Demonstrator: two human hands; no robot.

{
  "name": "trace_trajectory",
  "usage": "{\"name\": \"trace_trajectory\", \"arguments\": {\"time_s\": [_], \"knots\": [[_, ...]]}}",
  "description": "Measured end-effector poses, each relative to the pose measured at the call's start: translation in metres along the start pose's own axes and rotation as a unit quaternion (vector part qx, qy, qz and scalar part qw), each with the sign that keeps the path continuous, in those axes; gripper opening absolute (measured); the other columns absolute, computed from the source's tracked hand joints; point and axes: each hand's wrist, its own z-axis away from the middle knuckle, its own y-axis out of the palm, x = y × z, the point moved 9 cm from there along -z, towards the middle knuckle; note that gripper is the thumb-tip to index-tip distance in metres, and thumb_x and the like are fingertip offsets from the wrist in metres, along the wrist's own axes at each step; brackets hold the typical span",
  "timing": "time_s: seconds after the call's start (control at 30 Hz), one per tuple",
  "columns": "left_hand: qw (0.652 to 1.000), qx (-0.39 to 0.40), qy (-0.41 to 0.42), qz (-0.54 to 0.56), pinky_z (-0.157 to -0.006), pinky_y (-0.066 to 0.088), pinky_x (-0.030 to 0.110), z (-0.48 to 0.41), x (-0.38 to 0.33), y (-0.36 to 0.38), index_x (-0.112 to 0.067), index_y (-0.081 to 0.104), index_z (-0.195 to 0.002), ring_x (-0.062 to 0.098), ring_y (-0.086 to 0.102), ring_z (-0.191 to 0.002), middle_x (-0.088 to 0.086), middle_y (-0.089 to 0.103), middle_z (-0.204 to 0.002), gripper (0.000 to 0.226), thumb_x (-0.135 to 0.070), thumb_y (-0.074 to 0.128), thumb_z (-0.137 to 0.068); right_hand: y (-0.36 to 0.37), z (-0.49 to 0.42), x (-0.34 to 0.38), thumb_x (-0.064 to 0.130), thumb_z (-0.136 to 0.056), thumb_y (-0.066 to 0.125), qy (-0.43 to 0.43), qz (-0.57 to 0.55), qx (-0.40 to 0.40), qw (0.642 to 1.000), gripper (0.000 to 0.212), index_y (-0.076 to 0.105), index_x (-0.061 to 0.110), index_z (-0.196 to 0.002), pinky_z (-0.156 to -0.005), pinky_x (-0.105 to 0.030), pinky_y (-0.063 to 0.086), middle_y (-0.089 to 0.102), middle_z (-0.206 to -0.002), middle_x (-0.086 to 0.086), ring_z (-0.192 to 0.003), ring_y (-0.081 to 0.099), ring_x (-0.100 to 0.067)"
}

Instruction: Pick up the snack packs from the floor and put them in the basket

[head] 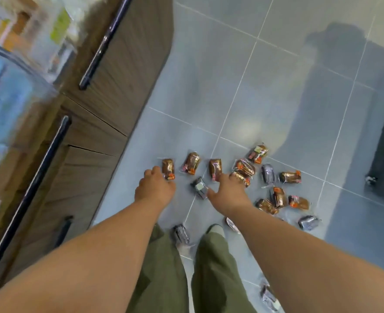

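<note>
Grey tile floor (231,75), snack packs (290,177) scattered on it; basket out of view. Left hand (154,188) nearer leftmost brown pack (168,168), at its near end, long axis running away; fingers curled under, grip unclear. Right hand (228,193) spread, empty.

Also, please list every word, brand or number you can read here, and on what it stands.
No text can be read.
Brown snack packs: orange and red label patches, print too blurred.
Dark snack packs: print too blurred.
Things on the counter: motion-blurred, nothing legible.
</note>
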Motion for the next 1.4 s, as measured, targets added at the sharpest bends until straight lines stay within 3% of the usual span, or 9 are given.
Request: {"name": "trace_trajectory", "arguments": {"time_s": [0.27,0.47,0.7,0.87,1.07,1.27,1.4], "knots": [[1.000,0.013,-0.005,-0.003,-0.092,0.042,0.043,-0.124,0.020,0.091,-0.009,0.033,-0.133,0.038,0.048,-0.116,0.016,0.038,-0.131,0.055,-0.033,0.056,-0.090,0.087,-0.132,-0.031,0.038,-0.092,0.053,0.008,0.031,0.040,0.999,0.055,0.038,0.012,-0.137,-0.104,-0.042,0.037,0.039,-0.139,-0.013,-0.127,0.040,-0.034],[0.999,0.036,-0.012,-0.014,-0.095,0.044,0.043,-0.208,0.046,0.167,-0.027,0.017,-0.147,0.040,0.051,-0.110,0.016,0.029,-0.133,0.065,-0.036,0.050,-0.091,0.155,-0.218,-0.060,0.044,-0.088,0.058,0.028,0.062,0.080,0.995,0.067,0.031,0.014,-0.142,-0.104,-0.047,0.040,0.037,-0.142,-0.011,-0.130,0.038,-0.034],[0.999,0.033,-0.017,-0.025,-0.108,0.034,0.047,-0.274,0.061,0.225,-0.043,0.011,-0.148,0.046,0.040,-0.126,0.020,0.000,-0.153,0.066,-0.045,0.048,-0.094,0.227,-0.276,-0.086,0.044,-0.086,0.063,0.033,0.090,0.125,0.987,0.090,0.003,0.025,-0.151,-0.107,-0.051,0.032,0.020,-0.152,-0.008,-0.138,0.023,-0.036],[1.000,0.002,-0.011,0.012,-0.106,0.038,0.041,-0.287,0.060,0.235,-0.041,0.013,-0.148,0.043,0.048,-0.116,0.017,0.015,-0.140,0.076,-0.033,0.060,-0.089,0.254,-0.290,-0.096,0.042,-0.087,0.062,0.049,0.117,0.124,0.984,0.088,0.003,0.027,-0.151,-0.102,-0.050,0.033,0.017,-0.151,-0.005,-0.136,0.025,-0.035],[0.999,0.012,-0.012,0.028,-0.100,0.043,0.045,-0.263,0.065,0.219,-0.033,0.013,-0.147,0.046,0.050,-0.111,0.019,0.020,-0.137,0.076,-0.021,0.058,-0.086,0.239,-0.274,-0.091,0.025,-0.093,0.051,0.075,0.076,0.072,0.992,0.051,0.029,0.018,-0.138,-0.098,-0.047,0.035,0.034,-0.138,-0.007,-0.126,0.036,-0.035],[0.999,0.000,-0.002,0.038,-0.092,0.047,0.048,-0.187,0.059,0.159,-0.032,0.013,-0.143,0.043,0.052,-0.106,0.016,0.027,-0.132,0.075,-0.024,0.059,-0.084,0.172,-0.208,-0.056,0.018,-0.094,0.050,0.042,0.025,0.006,0.999,0.045,0.030,0.012,-0.134,-0.094,-0.047,0.039,0.034,-0.133,-0.012,-0.118,0.042,-0.037],[0.999,-0.014,0.010,0.049,-0.094,0.047,0.046,-0.131,0.036,0.099,-0.027,0.009,-0.146,0.038,0.049,-0.114,0.014,0.028,-0.136,0.084,-0.024,0.064,-0.082,0.110,-0.154,-0.030,0.019,-0.095,0.048,0.020,-0.043,-0.037,0.998,0.046,0.029,0.008,-0.136,-0.098,-0.049,0.041,0.030,-0.136,-0.015,-0.117,0.046,-0.039]]}}
